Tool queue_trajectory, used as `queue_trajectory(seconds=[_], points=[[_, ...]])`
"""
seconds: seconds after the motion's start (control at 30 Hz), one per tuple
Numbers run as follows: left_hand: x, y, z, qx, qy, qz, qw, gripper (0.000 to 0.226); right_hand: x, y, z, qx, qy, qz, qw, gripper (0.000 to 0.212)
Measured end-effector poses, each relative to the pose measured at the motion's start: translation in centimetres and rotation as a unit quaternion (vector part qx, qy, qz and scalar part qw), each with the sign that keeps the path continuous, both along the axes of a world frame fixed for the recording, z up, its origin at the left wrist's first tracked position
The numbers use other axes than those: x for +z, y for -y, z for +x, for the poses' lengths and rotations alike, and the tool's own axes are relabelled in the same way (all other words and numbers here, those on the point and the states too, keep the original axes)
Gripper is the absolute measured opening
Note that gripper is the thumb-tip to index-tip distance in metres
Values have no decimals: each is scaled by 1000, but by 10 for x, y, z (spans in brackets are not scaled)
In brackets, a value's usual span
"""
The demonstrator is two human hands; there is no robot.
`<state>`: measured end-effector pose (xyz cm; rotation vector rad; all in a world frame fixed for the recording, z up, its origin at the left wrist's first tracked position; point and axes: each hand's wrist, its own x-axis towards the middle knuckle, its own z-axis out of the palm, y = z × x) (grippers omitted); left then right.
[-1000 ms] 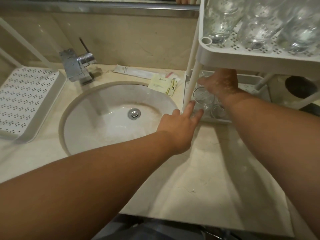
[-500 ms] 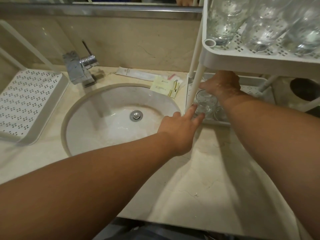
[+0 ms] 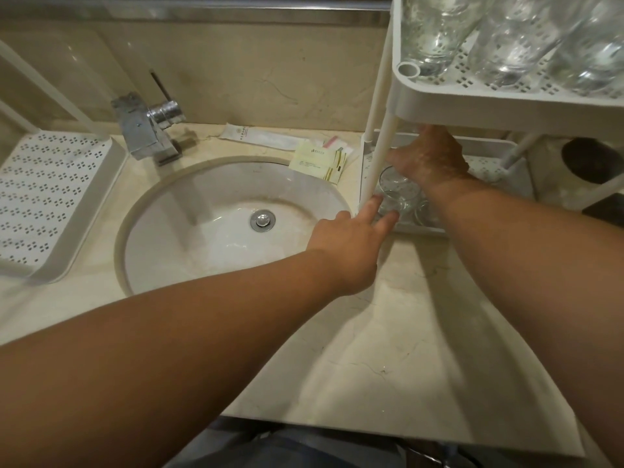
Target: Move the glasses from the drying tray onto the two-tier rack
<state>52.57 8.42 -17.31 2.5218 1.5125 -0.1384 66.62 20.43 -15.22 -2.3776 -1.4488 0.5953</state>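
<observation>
Little has moved since the earlier frames: both hands stay at the lower tier of the rack, and the view has only drifted slightly.

Nearest, the left hand (image 3: pixel 351 244) reaches forward over the counter (image 3: pixel 388 349), its index and middle fingers straight and slightly spread, holding nothing. Their tips touch the front post (image 3: pixel 380 153) and the lower shelf's front edge. Just beyond those fingertips, a clear glass (image 3: pixel 398 190) sits on the lower shelf (image 3: pixel 489 167) of the two-tier rack (image 3: pixel 506 106). The right hand (image 3: pixel 429 160) comes down on it from above, under the top shelf; its fingers are hidden behind the hand, so whether they pinch the glass or only rest on it cannot be told. A second glass (image 3: pixel 426 212) stands just right of the first.

Above the fingers, the top shelf carries several glasses (image 3: pixel 506 45). Far left of the fingers, past the sink (image 3: pixel 219 214), the drying tray (image 3: pixel 50 197) shows no glasses on its visible part, so the task looks nearly finished, with this placement the last step seen.

Room is tight: the upper shelf sits low over the right hand, and the post and neighbouring glass flank it. Withdrawal towards the counter looks open.
</observation>
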Motion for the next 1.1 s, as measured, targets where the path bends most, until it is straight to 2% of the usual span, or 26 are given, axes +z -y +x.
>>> queue_trajectory(seconds=[0.2, 0.4, 0.5, 0.6, 0.77, 0.87, 1.1], points=[[7, 0, 3, 1, 6, -12, 1000, 80, -1, 7, 0, -29, 67, 10, 997, 103], [26, 5, 6, -15, 72, 16, 997, 69, 15, 39, 13, -37, 74, -6, 997, 109], [37, 5, 14, -17, 106, 17, 994, 63, 27, 69, 30, -58, 28, 3, 998, 87], [53, 5, 24, -16, 146, 11, 989, 58, 41, 106, 40, -88, -50, 94, 990, 61], [87, 1, 42, -37, 197, 31, 979, 49, 79, 140, 52, -107, -9, 204, 973, 38], [107, -3, 53, -60, 214, 41, 974, 46, 105, 149, 61, -151, -15, 276, 949, 17], [162, -10, 77, -118, 264, 94, 953, 41, 148, 140, 98, -178, 11, 362, 915, 15]])
